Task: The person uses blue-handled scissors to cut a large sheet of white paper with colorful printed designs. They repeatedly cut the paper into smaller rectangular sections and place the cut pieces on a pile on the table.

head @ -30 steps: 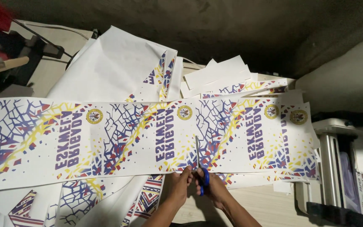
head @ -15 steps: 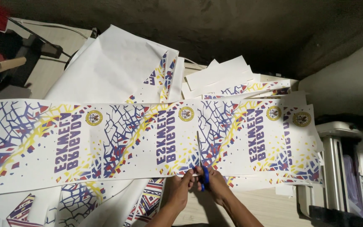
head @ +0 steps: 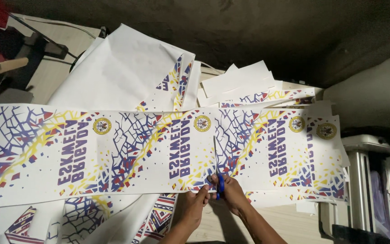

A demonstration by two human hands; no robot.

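Since a second ago our scissors (head: pixel 216 174) have travelled further up the printed strip (head: pixel 159 151), the blades now reaching well into the sheet while the whole strip has slid a little to the right under us. Our right hand (head: pixel 232 195) is closed through the blue handles, blades nearly together and pointing away from us along the gap between two printed panels. Our left hand (head: pixel 195 203) sits just beside it, fingers pinched on the near edge of the strip, we judge to keep the paper taut and flat so the cut runs straight.

Out from the hands, the strip spreads wide to both sides: white paper with purple cracked patterns, a yellow sweep, red flecks and a small round yellow emblem (head: pixel 202 123) at the far edge of each panel. Beyond the blades lie loose white sheets (head: pixel 127 72) and a stack of cut pieces (head: pixel 249 86). Off to the right stands a pale plastic rack (head: pixel 362 180) holding more printed papers. Under our wrists shows the wooden tabletop (head: pixel 222 226).
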